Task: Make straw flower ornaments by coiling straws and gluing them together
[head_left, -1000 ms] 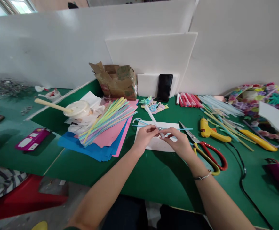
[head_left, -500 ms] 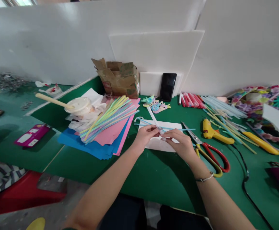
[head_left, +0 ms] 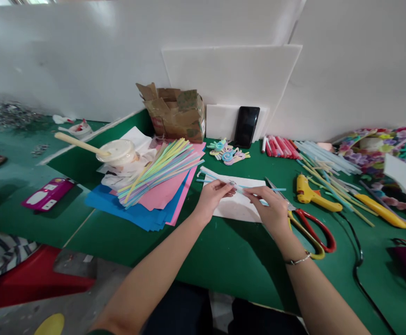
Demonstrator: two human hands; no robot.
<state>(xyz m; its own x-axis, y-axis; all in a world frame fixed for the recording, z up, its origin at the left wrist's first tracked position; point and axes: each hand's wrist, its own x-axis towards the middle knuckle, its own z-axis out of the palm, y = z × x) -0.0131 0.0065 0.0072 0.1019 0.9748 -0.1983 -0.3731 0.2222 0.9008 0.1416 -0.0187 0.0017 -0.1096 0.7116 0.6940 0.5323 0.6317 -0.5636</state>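
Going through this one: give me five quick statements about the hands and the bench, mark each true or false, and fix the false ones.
1. The left hand and right hand both have fingers on the pale strip. True.
2. The black phone lies flat on the green table. False: it stands propped against white boards.
3. The scissors have one red and one yellow handle. True.
4. The bundle of coloured strips sits inside the cardboard box. False: it lies on pink sheets and blue sheets.
5. A bracelet is on the right wrist. True.
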